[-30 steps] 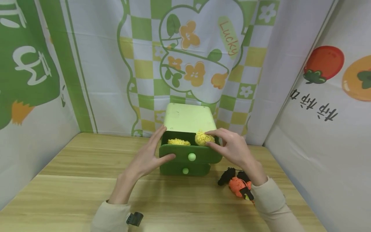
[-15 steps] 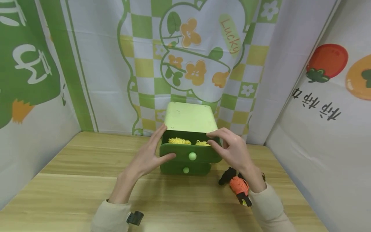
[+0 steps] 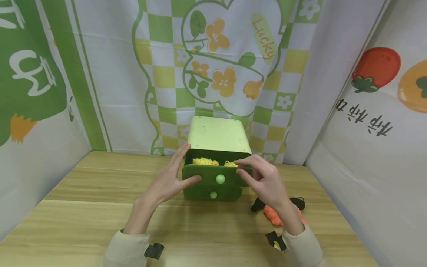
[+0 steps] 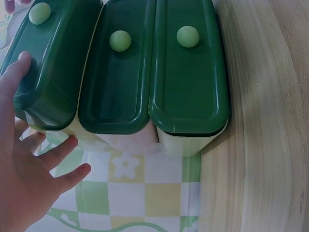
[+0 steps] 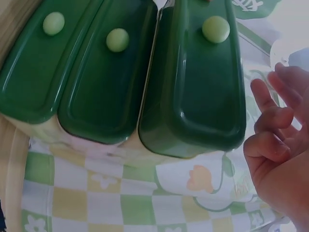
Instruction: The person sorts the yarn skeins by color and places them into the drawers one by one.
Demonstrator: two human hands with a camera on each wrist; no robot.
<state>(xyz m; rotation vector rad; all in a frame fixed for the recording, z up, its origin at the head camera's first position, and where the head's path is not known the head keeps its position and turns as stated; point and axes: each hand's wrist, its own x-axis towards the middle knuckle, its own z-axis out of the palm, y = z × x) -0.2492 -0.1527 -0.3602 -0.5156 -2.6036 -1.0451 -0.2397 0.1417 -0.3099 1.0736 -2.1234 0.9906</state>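
Note:
A small pale green cabinet (image 3: 218, 133) has its dark green top drawer (image 3: 200, 174) pulled out. Inside lie a yellow yarn bundle (image 3: 205, 161) on the left and another yellow yarn bundle (image 3: 229, 163) on the right, both partly hidden by the drawer front. My left hand (image 3: 168, 180) spreads along the drawer's left side, its thumb resting on the front face (image 4: 48, 72). At the right end hovers my right hand (image 3: 267, 178), thumb and index finger apart. The right wrist view shows this right hand (image 5: 285, 140) beside the drawer with bent fingers, gripping nothing.
Two lower drawers show in the left wrist view: a middle drawer (image 4: 118, 82) and a bottom drawer (image 4: 189, 82), both pushed in. Orange yarn (image 3: 272, 217) and black yarn (image 3: 258, 204) lie on the wooden table (image 3: 207, 233), partly behind my right forearm. Printed cloth (image 3: 116, 74) hangs behind.
My right hand has lowered the right-hand yellow yarn bundle into the drawer and let it go, then shifted slightly. My left hand has stayed at the drawer's left side.

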